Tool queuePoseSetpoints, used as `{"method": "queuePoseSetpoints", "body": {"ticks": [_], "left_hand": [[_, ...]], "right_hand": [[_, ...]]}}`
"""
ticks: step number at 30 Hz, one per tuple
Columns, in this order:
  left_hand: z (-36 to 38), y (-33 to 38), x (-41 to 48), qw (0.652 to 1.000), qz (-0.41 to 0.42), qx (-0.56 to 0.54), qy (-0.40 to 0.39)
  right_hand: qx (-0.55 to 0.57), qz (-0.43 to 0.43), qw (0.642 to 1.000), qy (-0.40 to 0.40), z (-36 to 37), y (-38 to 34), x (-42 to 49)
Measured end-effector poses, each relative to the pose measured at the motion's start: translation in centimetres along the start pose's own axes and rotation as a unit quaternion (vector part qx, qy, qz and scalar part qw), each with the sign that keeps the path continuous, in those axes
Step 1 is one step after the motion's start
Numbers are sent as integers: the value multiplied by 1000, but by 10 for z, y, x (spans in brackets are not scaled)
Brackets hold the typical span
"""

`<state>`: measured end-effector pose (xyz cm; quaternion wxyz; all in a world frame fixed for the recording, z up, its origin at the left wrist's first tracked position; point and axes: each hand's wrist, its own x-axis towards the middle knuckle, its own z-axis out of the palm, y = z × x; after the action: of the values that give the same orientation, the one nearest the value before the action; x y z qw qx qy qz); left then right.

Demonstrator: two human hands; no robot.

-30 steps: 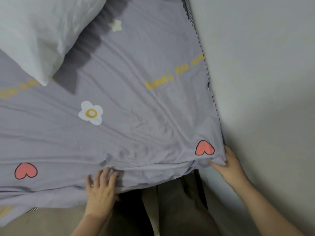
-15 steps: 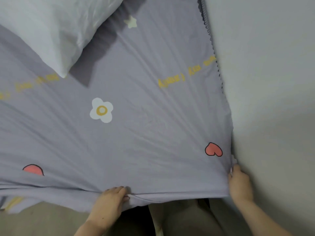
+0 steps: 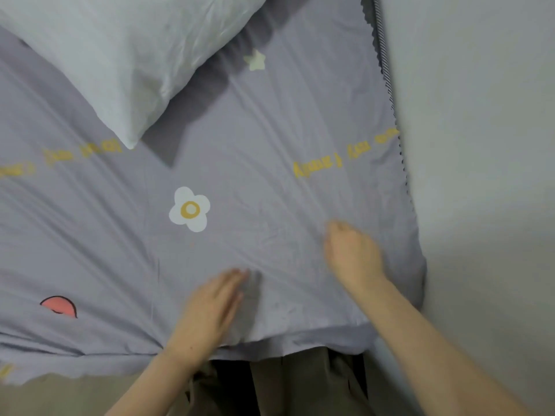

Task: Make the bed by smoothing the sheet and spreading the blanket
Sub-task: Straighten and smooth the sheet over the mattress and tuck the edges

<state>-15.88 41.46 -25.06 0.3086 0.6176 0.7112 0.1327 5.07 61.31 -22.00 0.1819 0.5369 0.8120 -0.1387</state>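
While our left hand (image 3: 210, 307) presses flat on the sheet (image 3: 270, 139), our right hand (image 3: 354, 256) touches it, fingers blurred beyond telling. Creases show; the blanket, we judge, awaits.

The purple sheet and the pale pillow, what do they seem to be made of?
The sheet looks like thin woven cloth, perhaps cotton or a blend: matte, with fine creases and a printed flower. The pillow seems soft filling in a pale fabric cover, wrinkled, with a faint sheen; its fibre cannot be told.
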Motion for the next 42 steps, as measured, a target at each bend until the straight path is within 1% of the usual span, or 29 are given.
{"method": "queuePoseSetpoints", "body": {"ticks": [1,2,3,5,7,8,9,11,12,13,15,16,17,18,19,20,21,22,23,24,25,26,27,28,30,33,35,39,42], "left_hand": [[-9,-6,17,997,-60,9,43],[-15,-15,33,990,-123,23,60],[-19,-26,47,981,-182,36,52],[-16,-49,60,962,-268,51,-2],[-4,-64,51,945,-312,86,-44],[3,-66,41,937,-325,108,-66],[7,-65,30,929,-337,122,-93],[16,-61,2,925,-334,126,-128],[19,-57,-9,926,-329,128,-137],[19,-51,-17,921,-337,128,-150],[19,-38,-19,909,-370,102,-162],[18,-30,-11,909,-376,85,-155],[16,-22,2,913,-373,74,-147],[14,-13,20,922,-354,78,-133],[12,-4,40,936,-320,94,-114],[9,4,63,950,-278,108,-90],[4,10,91,961,-244,111,-63],[-1,13,120,970,-212,114,-31],[-8,14,151,975,-188,118,-3],[-16,12,184,977,-172,126,18],[-25,8,216,976,-169,133,32],[-33,2,247,974,-176,137,44],[-41,-7,274,971,-188,136,50],[-47,-16,299,970,-199,134,45],[-57,-29,337,969,-196,151,20],[-59,-32,370,970,-152,190,20],[-55,-29,379,967,-123,217,42],[-46,-36,377,966,-89,228,79],[-43,-43,377,966,-71,233,89]], "right_hand": [[31,-70,996,44,1,-19,19],[47,-121,990,60,2,-35,39],[48,-154,986,52,5,-46,61],[12,-203,979,12,10,-51,106],[-42,-254,966,-25,16,-28,146],[-57,-251,966,-25,17,-7,163],[-57,-215,975,-13,15,17,175],[-27,-75,996,33,8,71,187],[-15,-12,999,50,4,95,188],[-5,28,998,56,-1,110,186],[3,84,993,81,-7,109,184],[3,113,987,111,-9,94,180],[4,125,982,138,-12,74,174],[11,94,983,156,-12,53,164],[9,1,987,159,-5,34,148],[-13,-126,983,136,9,20,125],[-43,-221,970,92,24,15,100],[-68,-256,962,64,37,22,79],[-65,-223,972,45,48,37,63],[-29,-122,992,34,56,54,50],[13,-1,999,39,60,70,40],[36,91,994,50,61,84,32],[44,144,987,63,61,92,29],[36,169,982,81,58,95,33],[49,147,981,121,44,90,59],[68,19,983,171,3,80,132],[92,-39,975,200,-33,72,199],[131,-17,972,197,-100,66,333],[172,41,967,184,-137,69,416]]}}
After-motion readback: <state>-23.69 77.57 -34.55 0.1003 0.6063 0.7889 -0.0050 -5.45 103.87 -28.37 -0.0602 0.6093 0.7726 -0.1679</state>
